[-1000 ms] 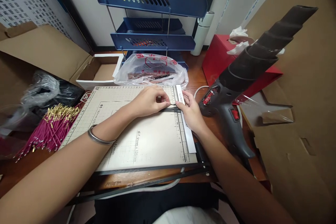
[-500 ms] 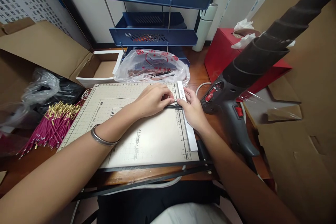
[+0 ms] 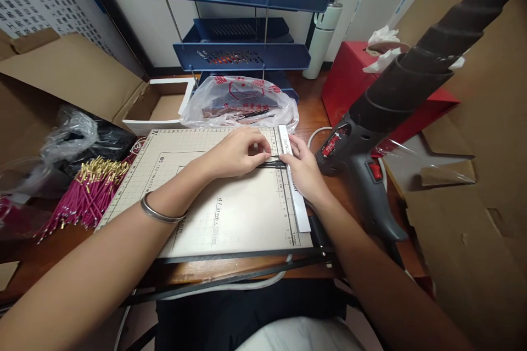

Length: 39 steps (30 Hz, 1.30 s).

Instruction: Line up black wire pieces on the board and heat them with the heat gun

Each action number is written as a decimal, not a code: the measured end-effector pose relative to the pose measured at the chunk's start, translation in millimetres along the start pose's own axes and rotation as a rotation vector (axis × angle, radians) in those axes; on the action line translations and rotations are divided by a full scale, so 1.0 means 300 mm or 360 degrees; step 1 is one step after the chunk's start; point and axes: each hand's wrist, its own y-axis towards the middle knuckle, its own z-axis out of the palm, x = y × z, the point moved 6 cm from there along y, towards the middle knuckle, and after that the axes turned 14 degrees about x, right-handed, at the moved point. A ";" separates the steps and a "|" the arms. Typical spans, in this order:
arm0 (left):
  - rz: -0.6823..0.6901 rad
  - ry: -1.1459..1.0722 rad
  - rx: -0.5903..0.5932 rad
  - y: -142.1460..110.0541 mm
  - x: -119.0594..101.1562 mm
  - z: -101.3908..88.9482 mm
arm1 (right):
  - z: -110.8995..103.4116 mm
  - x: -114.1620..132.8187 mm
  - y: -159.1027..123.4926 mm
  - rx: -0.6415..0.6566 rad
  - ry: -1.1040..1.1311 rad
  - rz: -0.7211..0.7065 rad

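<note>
A cream paper trimmer board (image 3: 247, 214) with printed size lines lies in front of me. A white strip (image 3: 297, 203) with lettering runs along its right side. Thin black strands (image 3: 273, 164) lie crosswise near that strip. My left hand (image 3: 241, 152), closed in a pinch, holds the strands at their left part; its palm side is hidden. My right hand (image 3: 303, 169) reaches over the strip, thumb pressed on the strands' right part. Its other fingers are curled beyond the strip, partly hidden.
A grey heat gun (image 3: 370, 153) stands at right, before a red tissue box (image 3: 343, 74). Behind the board sit a plastic bag (image 3: 247, 101) and blue tray rack (image 3: 242, 57). Magenta cords with gold ends (image 3: 88, 194) and an open carton (image 3: 78, 74) are at left.
My left hand has slid slightly left, away from my right thumb, so more of the black strands shows between the hands. My right hand stays at the strip.
</note>
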 end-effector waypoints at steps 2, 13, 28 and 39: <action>0.0030 0.0042 0.0050 -0.007 -0.011 0.004 | 0.001 0.000 -0.003 -0.0008 -0.0054 -0.0022; 0.0056 0.0262 0.0005 -0.014 -0.026 0.020 | 0.014 0.016 -0.020 0.0139 -0.0054 0.0036; -0.0060 0.0364 0.0078 -0.016 -0.058 0.021 | 0.007 0.008 -0.020 0.0121 -0.0081 0.0019; -0.0382 0.0568 0.0170 -0.147 -0.169 0.161 | -0.002 -0.014 -0.016 0.0023 -0.0137 -0.0019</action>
